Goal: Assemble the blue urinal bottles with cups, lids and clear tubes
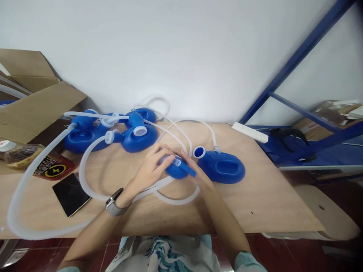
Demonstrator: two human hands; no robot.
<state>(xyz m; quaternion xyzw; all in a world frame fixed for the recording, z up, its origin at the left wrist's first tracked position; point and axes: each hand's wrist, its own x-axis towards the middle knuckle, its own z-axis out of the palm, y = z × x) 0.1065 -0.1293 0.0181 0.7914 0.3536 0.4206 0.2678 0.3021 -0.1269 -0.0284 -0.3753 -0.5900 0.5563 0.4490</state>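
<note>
Both my hands meet over the middle of the table around a rounded blue plastic piece [177, 173]. A flat blue bar sticks out of it toward the lower right, and a small whitish part shows on top. My left hand [159, 164] has its thumb laid across the piece. From the right side, the fingers of my right hand [195, 168] close on it; its underside is hidden. Just right of my right hand lies a blue urinal bottle [224, 166], its white-rimmed mouth facing left. Translucent hose [178, 202] loops beneath my hands.
More blue urinal bottles [138, 139] with hoses crowd the back left. An open cardboard box [53, 102], a drink bottle [42, 162] and a phone [70, 194] are at left. A white power strip [249, 132] lies back right, near a blue metal frame [295, 64].
</note>
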